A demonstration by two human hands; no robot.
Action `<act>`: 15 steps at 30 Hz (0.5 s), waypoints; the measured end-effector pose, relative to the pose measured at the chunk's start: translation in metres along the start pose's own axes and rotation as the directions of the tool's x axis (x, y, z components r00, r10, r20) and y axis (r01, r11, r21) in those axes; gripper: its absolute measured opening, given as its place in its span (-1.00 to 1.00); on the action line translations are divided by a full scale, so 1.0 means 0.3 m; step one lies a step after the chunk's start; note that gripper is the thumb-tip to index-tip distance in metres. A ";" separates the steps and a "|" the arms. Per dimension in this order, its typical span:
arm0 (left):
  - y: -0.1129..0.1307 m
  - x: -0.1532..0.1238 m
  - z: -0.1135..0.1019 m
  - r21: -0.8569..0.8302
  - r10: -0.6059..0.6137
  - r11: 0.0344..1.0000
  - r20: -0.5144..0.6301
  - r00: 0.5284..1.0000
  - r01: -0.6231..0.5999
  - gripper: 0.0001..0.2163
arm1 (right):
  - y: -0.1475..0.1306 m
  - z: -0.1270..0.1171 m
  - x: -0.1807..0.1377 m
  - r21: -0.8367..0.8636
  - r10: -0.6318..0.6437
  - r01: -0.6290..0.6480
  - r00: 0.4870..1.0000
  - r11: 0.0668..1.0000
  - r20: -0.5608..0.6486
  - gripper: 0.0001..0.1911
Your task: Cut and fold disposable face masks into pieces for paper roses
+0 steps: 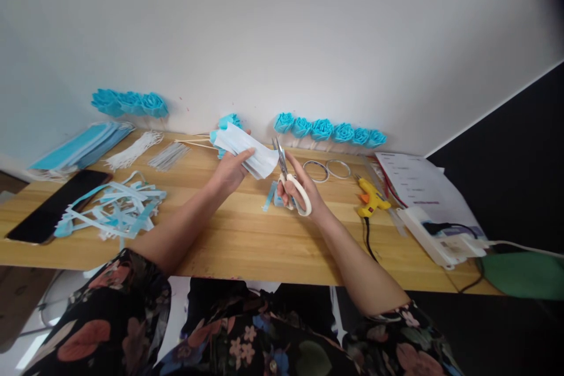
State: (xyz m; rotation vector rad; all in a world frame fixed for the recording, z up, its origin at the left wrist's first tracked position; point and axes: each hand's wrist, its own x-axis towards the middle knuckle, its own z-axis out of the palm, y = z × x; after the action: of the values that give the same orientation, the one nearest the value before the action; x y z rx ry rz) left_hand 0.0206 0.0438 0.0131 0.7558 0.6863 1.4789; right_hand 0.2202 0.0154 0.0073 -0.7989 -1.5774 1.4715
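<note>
My left hand [235,169] is closed on a pale blue-white sheet of face mask material [249,150], thumb on top, raised above the table. My right hand [304,185] has its fingers through the white handles of a pair of scissors [288,176]. The blades point up and away, close to the sheet's right end; whether they touch it I cannot tell. Below the scissors, small blue cut pieces [271,195] lie on the wood. Partly hidden behind the sheet is a blue flower [230,120], with pale sticks [198,142] to its left.
Blue flowers [321,129] line the wall. At left are stacked masks [79,150], white ear loops [134,151], thin strips [168,155], a phone [53,205] and blue scraps [117,205]. At right are tape rolls [316,171], a yellow glue gun [371,197], papers [416,185] and a power strip [432,241].
</note>
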 end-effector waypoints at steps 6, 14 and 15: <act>-0.002 0.012 -0.006 -0.006 0.047 0.999 -0.061 0.997 -0.047 -0.63 | 0.009 0.009 0.009 0.012 0.065 -0.064 0.991 0.998 -0.114 0.20; 0.000 0.027 -0.030 -0.089 -0.005 0.996 -0.153 0.988 -0.009 -0.61 | -0.003 0.018 0.009 0.081 0.099 -0.084 0.974 0.993 -0.202 0.20; 0.003 0.026 -0.031 -0.085 -0.006 0.996 -0.147 0.989 -0.006 -0.61 | -0.005 0.019 0.008 0.091 0.108 -0.091 0.973 0.992 -0.204 0.20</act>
State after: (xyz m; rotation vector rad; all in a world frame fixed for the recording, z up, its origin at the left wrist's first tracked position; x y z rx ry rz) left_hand 0.0127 0.0517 0.0085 0.5854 0.7287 1.5650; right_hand 0.2142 0.0148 0.0093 -0.9639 -1.3297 1.4615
